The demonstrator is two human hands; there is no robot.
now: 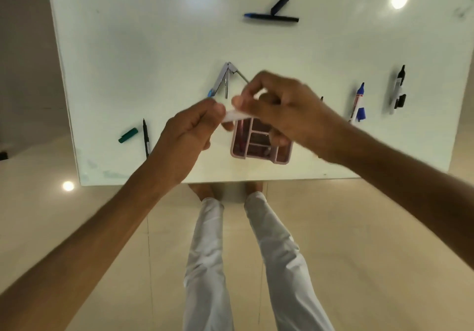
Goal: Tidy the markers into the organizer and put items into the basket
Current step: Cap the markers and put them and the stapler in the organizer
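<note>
White marker: a pale, blurred marker (234,116) is being held level above the table, just over the far-left corner of the organizer; its kind cannot be told more closely.
Left hand: the left hand (188,138) is being kept curled, with the marker's left end being pinched at the fingertips.
Right hand: the right hand (279,107) is being closed over the marker's right end, thumb and forefinger being pressed on it.
Organizer: a pink compartmented organizer (260,142) is being left standing on the table near its front edge, partly covered by the right hand; what is lying in its compartments is too blurred to tell.
Left side: a green cap (128,135) and a thin black pen (146,136) are being left lying just beside each other.
Centre: a metal compass (225,79) is lying spread open behind the hands.
Far side: a black marker with a blue tip (271,17) is lying with a black cap (279,4) touching it.
Right side: a blue-and-white marker (358,104) and a black-capped marker (398,89) are lying apart.
Table: the white glossy table (154,48) is bearing everything.
</note>
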